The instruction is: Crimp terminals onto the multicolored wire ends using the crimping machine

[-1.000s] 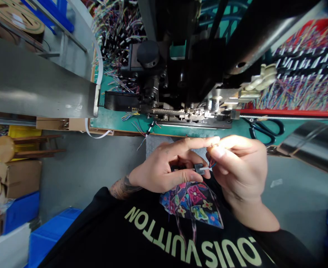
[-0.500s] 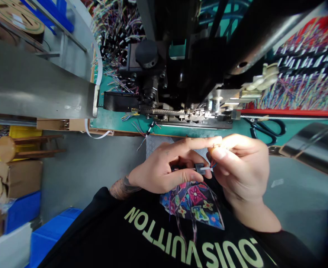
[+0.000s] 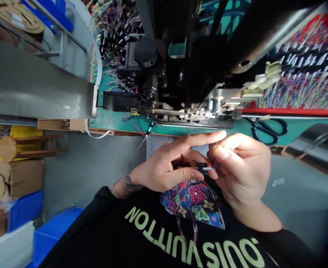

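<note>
Between both hands: small black connector (image 3: 201, 167), pinched by left hand (image 3: 164, 169); right hand (image 3: 240, 169) pinches thin wires (image 3: 212, 166) (red, blue) lying sideways, ends touching connector.

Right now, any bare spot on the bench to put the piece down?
A strip of green mat between the machine base and the bench edge, and a patch around the scissors. Loose wire bundles crowd the back. Both hands pinch the small black connector.
</note>
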Demonstrator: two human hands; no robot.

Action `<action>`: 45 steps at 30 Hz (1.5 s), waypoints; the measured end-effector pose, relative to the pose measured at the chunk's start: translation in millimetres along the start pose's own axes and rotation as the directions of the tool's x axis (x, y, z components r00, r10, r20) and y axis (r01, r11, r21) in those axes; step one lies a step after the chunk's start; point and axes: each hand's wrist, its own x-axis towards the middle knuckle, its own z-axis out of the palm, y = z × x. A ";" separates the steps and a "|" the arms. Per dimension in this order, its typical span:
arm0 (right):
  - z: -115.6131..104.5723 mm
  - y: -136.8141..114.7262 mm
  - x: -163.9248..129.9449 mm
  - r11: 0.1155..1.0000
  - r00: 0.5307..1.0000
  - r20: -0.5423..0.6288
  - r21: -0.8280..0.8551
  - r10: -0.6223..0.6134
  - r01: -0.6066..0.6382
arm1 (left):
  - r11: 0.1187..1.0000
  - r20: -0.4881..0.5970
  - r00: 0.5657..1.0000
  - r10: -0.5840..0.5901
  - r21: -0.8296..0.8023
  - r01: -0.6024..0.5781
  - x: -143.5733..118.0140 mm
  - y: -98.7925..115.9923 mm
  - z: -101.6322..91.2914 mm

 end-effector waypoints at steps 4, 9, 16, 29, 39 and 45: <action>-1.8 0.9 -0.9 0.999 0.999 0.007 0.006 0.051 -0.051 | 0.999 0.015 1.000 -0.024 0.023 0.024 1.1 -2.5 -0.2; -2.9 0.2 -0.6 0.997 0.998 0.023 0.041 0.063 -0.064 | 1.000 0.034 0.999 -0.018 -0.012 0.019 0.9 -5.7 -1.0; -2.8 2.3 -0.7 0.998 0.998 0.029 0.034 0.055 -0.056 | 0.999 0.011 1.000 0.017 -0.036 -0.016 0.4 -6.4 0.4; -0.3 -2.1 6.9 0.991 0.992 0.082 0.080 0.096 -0.103 | 0.999 -0.024 0.999 -0.032 0.032 0.033 0.8 -2.9 3.0; -2.0 -0.6 13.7 0.980 0.982 0.143 0.139 0.123 -0.143 | 1.000 -0.013 1.000 -0.005 0.017 0.006 4.4 -7.1 -0.5; -3.7 1.6 15.0 0.968 0.977 0.163 0.190 0.135 -0.165 | 0.999 -0.015 0.999 0.039 -0.001 -0.039 4.2 -16.0 -1.2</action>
